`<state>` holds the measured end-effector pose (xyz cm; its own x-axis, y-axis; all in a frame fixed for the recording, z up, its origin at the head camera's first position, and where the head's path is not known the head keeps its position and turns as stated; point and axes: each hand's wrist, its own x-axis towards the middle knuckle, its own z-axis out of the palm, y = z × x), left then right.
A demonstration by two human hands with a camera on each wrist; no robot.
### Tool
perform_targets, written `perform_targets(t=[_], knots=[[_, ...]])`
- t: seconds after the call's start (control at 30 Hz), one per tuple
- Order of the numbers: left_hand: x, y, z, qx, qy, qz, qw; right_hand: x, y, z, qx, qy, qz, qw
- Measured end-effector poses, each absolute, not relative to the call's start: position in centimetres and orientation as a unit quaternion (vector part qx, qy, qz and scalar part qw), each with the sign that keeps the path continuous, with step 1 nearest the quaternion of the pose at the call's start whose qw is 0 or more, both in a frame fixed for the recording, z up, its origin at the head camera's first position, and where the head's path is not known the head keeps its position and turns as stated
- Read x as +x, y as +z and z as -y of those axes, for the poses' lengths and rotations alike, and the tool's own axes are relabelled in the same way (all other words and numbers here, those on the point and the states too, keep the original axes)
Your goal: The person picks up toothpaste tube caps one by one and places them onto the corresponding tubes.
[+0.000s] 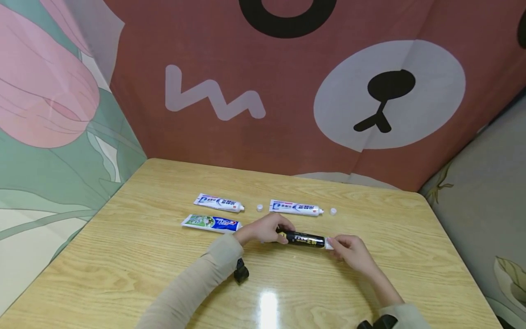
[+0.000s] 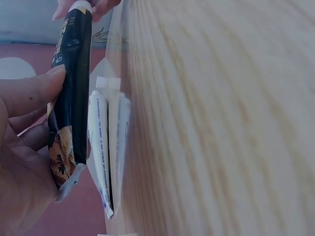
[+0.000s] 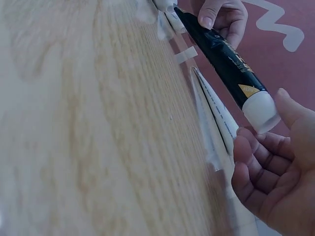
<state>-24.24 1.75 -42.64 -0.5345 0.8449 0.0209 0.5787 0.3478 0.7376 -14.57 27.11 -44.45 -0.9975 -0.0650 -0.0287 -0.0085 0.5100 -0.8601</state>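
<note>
A black toothpaste tube [image 1: 305, 239] is held lengthwise just above the table in front of me. My left hand [image 1: 266, 228] grips its rear half, with the thumb laid across the tube [image 2: 74, 83] in the left wrist view. At the other end is a white cap [image 1: 328, 243], still on the tube. My right hand [image 1: 354, 252] pinches that cap [image 3: 261, 112] between thumb and fingers, as the right wrist view shows. A blue and green toothpaste tube [image 1: 211, 223] lies beside my left wrist, its nozzle end hidden by that hand.
Behind my hands lie two white toothpaste tubes, the left one [image 1: 219, 203] and the right one [image 1: 296, 208], both uncapped. A small white cap [image 1: 260, 208] sits near the first nozzle, another cap [image 1: 333, 211] near the second. Printed cloth [image 1: 213, 137] hangs behind the wooden table [image 1: 123, 256].
</note>
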Motion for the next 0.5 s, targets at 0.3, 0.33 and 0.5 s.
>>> perform_targets(t=[0.3,0.33,0.5], knots=[[-24.35,-42.96,-1.44,0.451,0.362,-0.794,0.188,-14.54,-43.84,-26.69,0.015,-0.493,-0.868,0.049],[-24.37,-42.99,-1.4,0.451,0.363,-0.793,0.188,-14.5,-43.78,-26.73,0.011,-0.494,-0.868,0.046],[-24.54,-43.02,-1.12,0.45,0.368,-0.792,0.186,-14.35,-43.66,-27.3,-0.026,-0.524,-0.851,0.024]])
